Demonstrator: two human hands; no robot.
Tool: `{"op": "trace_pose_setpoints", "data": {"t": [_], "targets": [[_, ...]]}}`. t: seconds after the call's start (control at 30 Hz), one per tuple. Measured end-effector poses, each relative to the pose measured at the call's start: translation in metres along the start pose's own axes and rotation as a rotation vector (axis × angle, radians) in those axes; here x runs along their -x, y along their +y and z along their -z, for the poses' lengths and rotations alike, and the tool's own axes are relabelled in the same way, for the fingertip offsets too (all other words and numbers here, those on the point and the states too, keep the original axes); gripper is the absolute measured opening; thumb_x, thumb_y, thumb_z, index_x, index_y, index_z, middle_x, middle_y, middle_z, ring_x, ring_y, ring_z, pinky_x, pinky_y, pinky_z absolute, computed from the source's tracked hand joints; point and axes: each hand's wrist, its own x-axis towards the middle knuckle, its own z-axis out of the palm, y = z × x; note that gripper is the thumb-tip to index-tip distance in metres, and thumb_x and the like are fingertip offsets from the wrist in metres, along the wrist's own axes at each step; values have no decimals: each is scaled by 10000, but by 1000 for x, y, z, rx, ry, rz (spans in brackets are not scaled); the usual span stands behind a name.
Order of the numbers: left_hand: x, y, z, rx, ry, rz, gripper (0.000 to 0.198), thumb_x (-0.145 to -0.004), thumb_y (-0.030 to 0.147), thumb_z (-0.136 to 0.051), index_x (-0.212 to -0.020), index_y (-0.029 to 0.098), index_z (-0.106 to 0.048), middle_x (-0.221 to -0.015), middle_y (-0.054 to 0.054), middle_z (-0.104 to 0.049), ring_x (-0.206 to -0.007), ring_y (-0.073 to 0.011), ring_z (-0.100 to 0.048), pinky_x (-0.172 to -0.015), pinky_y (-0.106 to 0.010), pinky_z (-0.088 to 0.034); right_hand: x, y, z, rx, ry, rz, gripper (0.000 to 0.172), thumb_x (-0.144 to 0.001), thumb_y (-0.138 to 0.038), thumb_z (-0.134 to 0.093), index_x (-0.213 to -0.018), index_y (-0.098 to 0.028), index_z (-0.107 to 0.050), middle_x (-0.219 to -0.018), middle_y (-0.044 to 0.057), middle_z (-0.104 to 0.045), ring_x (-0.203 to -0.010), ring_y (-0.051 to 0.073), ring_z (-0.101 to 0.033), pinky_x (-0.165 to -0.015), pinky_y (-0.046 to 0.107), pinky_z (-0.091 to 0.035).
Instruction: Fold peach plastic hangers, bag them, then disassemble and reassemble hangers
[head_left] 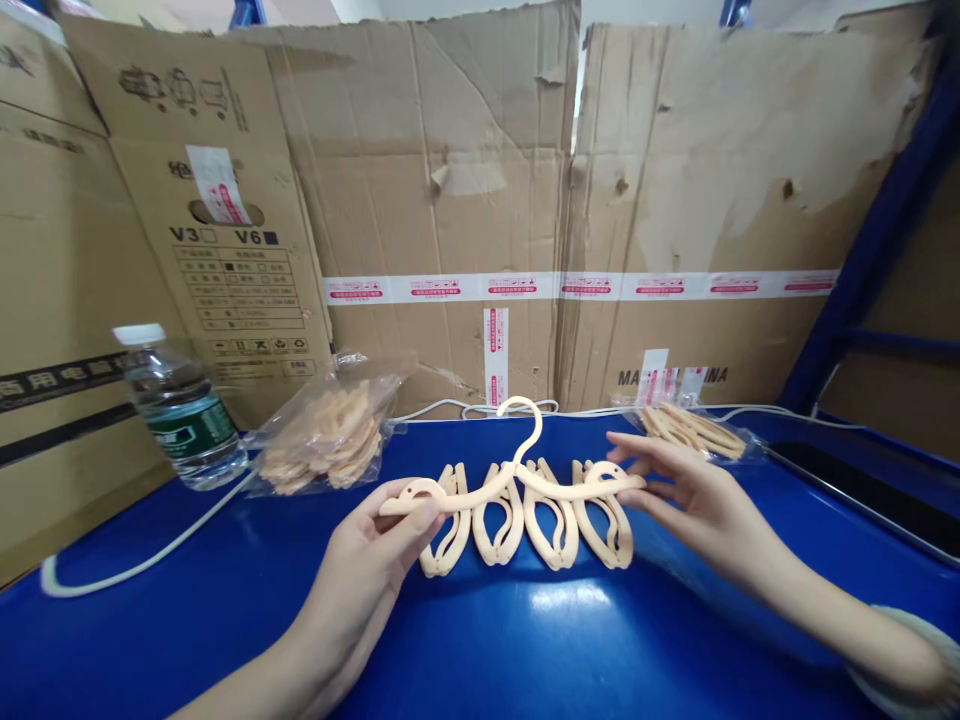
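Two bare hands hold a cream plastic hanger with four looped clips [517, 485] at the centre of the frame, over the glossy blue surface [525, 640]. The left hand [367, 570] has its grip pinched on the hanger's left end, and the right hand [697, 500] has its grip lightly closed on the right end.

The hanger [517, 490] is pale peach-cream throughout, hook and looped clips alike, with no pattern. The tabletop [480, 640] is glossy deep blue with white glare patches. The cardboard boxes [450, 200] are plain brown, and the left one has black print. The tape strip [585, 287] is white with repeating red labels. The bottle [180, 410] is clear, with a white cap and a dark green label. The cable [150, 560] is white. The left bag [330, 435] and right bag [694, 428] are clear, their contents the same peach tone. The frame post [877, 240] is dark blue. The sleeve cuff [915, 660] is off-white.
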Motion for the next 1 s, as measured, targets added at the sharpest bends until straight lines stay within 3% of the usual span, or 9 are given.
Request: {"op": "trace_pose_setpoints", "data": {"t": [0.1,0.2,0.37,0.47,0.53,0.7,0.83,1.0], "targets": [[0,0,-3,15,37,-9,337,-616,278,-896,-873,156,-713,-837,-14,-686,-891,-116,-620,-847,-149,-529,-3,-6,1,-173,-80,-142,374,-808,-460,-703,-1088,-212,-699,-1061,98,-722,-975,261,-681,-858,381,-581],[1,1,-5,42,107,-4,456,-575,250,-910,-967,166,-693,-858,-19,-698,-900,-133,-638,-840,-186,-551,-3,-9,0,-264,-99,-244,401,-793,-484,-714,-1094,-218,-712,-1073,89,-733,-1002,272,-674,-898,396,-549],[6,0,-8,-75,57,-3,599,-590,283,-900,-1116,185,-630,-837,-14,-706,-798,-152,-662,-690,-218,-585,4,-6,-13,-459,-84,-399,439,-815,-473,-703,-1140,-182,-657,-998,87,-711,-887,207,-663,-814,339,-533],[12,-4,-12,-172,-36,-25,515,-656,341,-855,-1089,163,-639,-896,-45,-721,-830,-172,-672,-684,-225,-578,12,-12,-24,-603,-52,-432,436,-787,-430,-750,-1121,-221,-564,-879,24,-671,-737,150,-630,-676,285,-514],[16,-8,-14,-242,-81,-40,479,-686,361,-825,-1078,153,-643,-940,-70,-730,-862,-195,-680,-682,-233,-573,15,-20,-29,-687,-70,-445,385,-774,-398,-771,-1009,-235,-514,-791,-19,-638,-643,113,-583,-600,243,-476],[21,-15,-18,-373,-120,-149,400,-707,333,-788,-1041,159,-654,-917,-66,-744,-826,-191,-693,-693,-239,-565,23,-41,-35,-572,-328,-355,240,-825,-350,-729,-782,-177,-568,-787,-7,-616,-724,97,-567,-695,221,-465],[21,-17,-17,-358,-141,-204,299,-741,301,-759,-990,191,-635,-878,-29,-747,-841,-173,-708,-739,-221,-566,30,-50,-35,-515,-507,-281,177,-886,-347,-654,-969,-193,-676,-994,40,-648,-882,135,-611,-805,261,-484],[24,-13,-19,-382,-139,-297,132,-759,259,-739,-799,209,-624,-839,6,-740,-801,-147,-716,-683,-169,-573,33,-45,-36,-544,-515,-332,261,-891,-347,-646,-1123,-231,-674,-1094,56,-636,-891,149,-634,-826,303,-517]]}}
